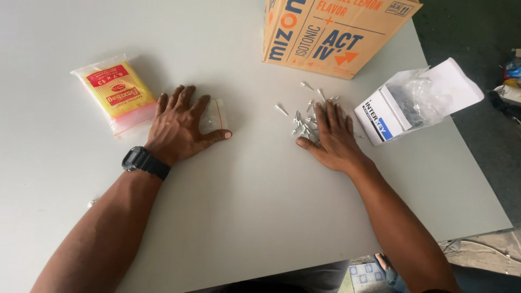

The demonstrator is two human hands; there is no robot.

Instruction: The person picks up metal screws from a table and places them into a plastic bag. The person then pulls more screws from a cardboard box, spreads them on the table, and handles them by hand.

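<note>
Beside the flat, spread right hand (335, 138), an open white box (386, 115) holds a clear bag (418, 97) of screws.

L hand (182, 127) flat on small clear zip bag (213, 115), frame ctr-left. R hand (332, 138) flat over loose screws (305, 120), ctr. Cardboard box (331, 32) top; white box (386, 115) right.

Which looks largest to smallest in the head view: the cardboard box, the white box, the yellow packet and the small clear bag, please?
1. cardboard box, cut off by the frame
2. white box
3. yellow packet, close to it
4. small clear bag, partly under left hand
</note>
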